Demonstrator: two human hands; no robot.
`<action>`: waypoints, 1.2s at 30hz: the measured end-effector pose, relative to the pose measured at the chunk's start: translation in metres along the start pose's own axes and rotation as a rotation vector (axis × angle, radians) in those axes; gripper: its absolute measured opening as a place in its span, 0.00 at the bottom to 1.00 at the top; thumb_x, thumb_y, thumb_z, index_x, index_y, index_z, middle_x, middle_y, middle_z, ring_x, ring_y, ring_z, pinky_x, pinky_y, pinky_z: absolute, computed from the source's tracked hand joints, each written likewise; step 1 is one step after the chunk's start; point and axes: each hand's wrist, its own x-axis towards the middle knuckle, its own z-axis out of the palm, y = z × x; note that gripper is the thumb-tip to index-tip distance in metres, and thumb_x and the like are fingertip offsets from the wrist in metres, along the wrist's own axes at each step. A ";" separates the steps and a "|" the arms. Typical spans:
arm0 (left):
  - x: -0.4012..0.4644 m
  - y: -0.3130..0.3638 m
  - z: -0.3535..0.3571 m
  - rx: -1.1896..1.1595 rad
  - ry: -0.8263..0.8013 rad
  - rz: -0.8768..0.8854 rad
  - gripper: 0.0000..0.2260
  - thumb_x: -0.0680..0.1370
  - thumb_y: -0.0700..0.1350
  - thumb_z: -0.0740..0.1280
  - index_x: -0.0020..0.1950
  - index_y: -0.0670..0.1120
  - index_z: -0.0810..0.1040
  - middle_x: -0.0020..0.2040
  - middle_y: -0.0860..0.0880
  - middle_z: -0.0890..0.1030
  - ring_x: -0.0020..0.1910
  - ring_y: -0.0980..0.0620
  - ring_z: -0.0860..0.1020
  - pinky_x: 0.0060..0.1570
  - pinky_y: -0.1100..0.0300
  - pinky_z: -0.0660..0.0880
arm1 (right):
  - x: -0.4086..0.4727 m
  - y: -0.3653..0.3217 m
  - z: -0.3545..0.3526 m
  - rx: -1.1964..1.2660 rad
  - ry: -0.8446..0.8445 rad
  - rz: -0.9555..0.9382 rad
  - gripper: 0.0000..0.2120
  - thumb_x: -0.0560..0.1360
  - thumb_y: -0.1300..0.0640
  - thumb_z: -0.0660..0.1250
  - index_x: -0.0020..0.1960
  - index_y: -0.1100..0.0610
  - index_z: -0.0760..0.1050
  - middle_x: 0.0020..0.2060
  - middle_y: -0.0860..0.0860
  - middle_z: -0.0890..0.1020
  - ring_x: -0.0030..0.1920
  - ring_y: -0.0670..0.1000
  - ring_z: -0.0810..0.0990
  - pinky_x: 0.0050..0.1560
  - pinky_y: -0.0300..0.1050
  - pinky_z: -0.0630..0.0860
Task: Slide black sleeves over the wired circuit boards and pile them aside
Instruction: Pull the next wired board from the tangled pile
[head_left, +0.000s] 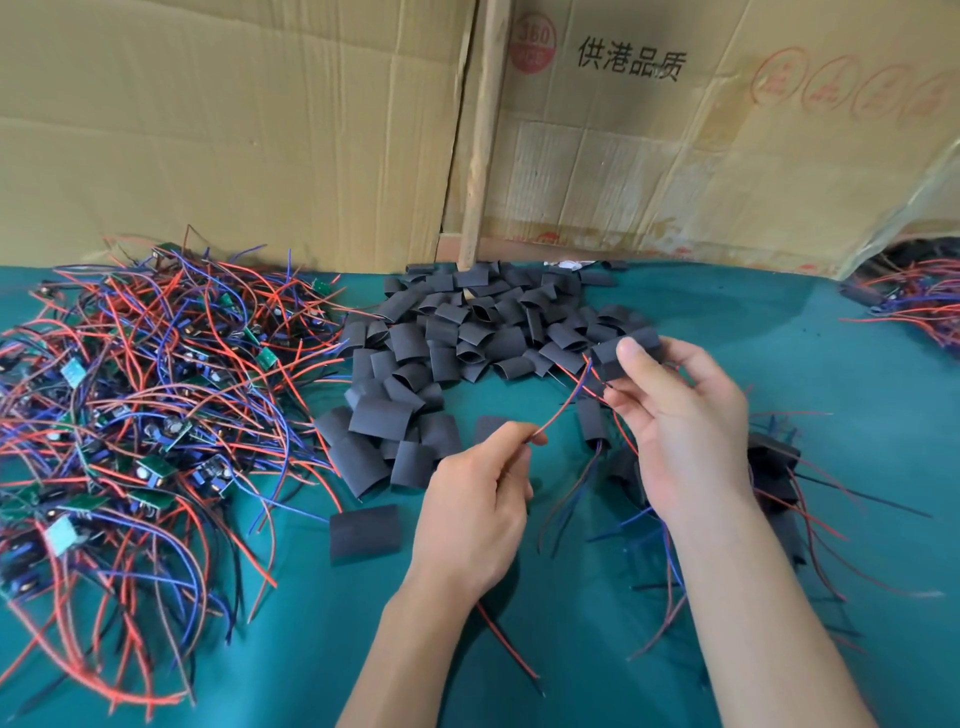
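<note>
Right hand (685, 415) raised over the green worktop (779, 332), grip closed around a black sleeve (618, 356), thumb on its near face; board inside not visible. Red and blue wires (571, 400) run out of the sleeve's left end to the left hand (478, 499), grip pinching their tips between thumb and forefinger. Loose sleeve pile (467, 343) centre-back, unsleeved wired boards (135, 405) heaped left, finished sleeved ones (774, 467) under and right of the right wrist. Cardboard (234, 130) behind.
</note>
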 end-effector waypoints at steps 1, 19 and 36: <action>0.000 0.000 0.000 0.002 -0.002 0.001 0.10 0.81 0.50 0.56 0.55 0.59 0.75 0.33 0.55 0.77 0.34 0.50 0.78 0.39 0.50 0.78 | 0.000 0.000 0.000 -0.001 0.005 0.002 0.07 0.76 0.64 0.74 0.50 0.59 0.78 0.33 0.49 0.82 0.34 0.49 0.79 0.39 0.40 0.79; 0.000 -0.001 0.000 -0.013 0.022 0.005 0.09 0.82 0.50 0.57 0.54 0.59 0.76 0.34 0.55 0.78 0.33 0.51 0.78 0.38 0.50 0.78 | -0.005 0.004 0.002 -0.068 -0.223 0.210 0.06 0.73 0.64 0.75 0.45 0.56 0.80 0.40 0.55 0.83 0.37 0.52 0.80 0.35 0.40 0.78; 0.000 0.007 -0.008 -0.181 0.080 -0.159 0.14 0.79 0.40 0.62 0.59 0.56 0.75 0.35 0.52 0.82 0.32 0.48 0.77 0.35 0.54 0.75 | -0.015 0.024 0.009 -0.263 -0.447 0.263 0.10 0.72 0.67 0.76 0.52 0.59 0.85 0.45 0.59 0.87 0.44 0.52 0.84 0.41 0.41 0.80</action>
